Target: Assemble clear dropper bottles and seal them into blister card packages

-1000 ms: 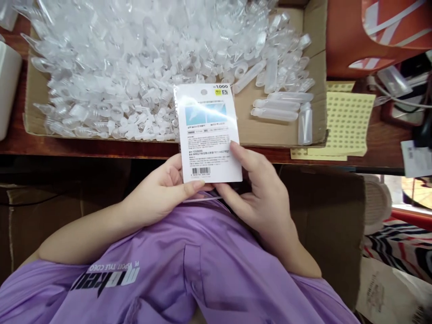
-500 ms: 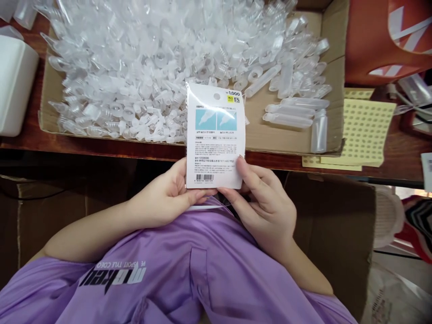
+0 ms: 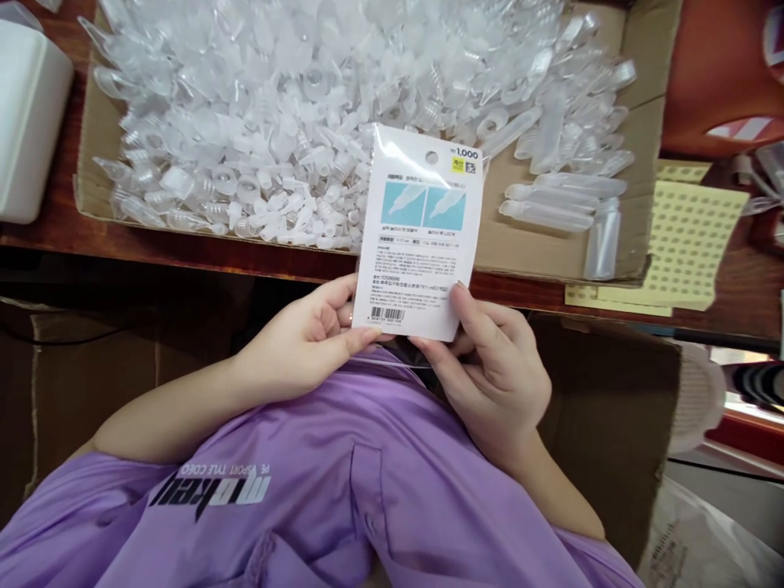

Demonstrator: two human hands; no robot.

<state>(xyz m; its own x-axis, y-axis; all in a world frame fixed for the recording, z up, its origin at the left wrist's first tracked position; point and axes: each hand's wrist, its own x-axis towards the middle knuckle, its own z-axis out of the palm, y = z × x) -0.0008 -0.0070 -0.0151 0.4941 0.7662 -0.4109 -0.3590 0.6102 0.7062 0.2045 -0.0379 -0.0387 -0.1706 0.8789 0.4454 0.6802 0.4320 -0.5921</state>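
Between my two hands is a packaging bag (image 3: 420, 237) with a white printed card inside, its barcode edge toward me and the top leaning slightly right. My left hand (image 3: 312, 335) is closed on its lower left side, thumb along the bottom edge and fingers behind. On the lower right, my right hand (image 3: 496, 359) pinches the bag's side and bottom corner. Clear plastic film hangs below the card. Beyond the bag, a shallow cardboard box (image 3: 490, 261) holds a heap of small clear plastic bottles and nozzle tips (image 3: 275, 106). Whatever lies behind the card is hidden.
Several slim bottles (image 3: 551, 200) lie apart at the box's right end. Yellow sticker sheets (image 3: 692, 237) rest beside the box on the wooden table (image 3: 245, 269). A white plastic container (image 3: 30, 122) stands at left. An orange-red bag or box (image 3: 716, 73) is at right.
The bag has shifted a little right and up in view and tilted slightly clockwise. Both hands keep their hold. The view itself has moved slightly.
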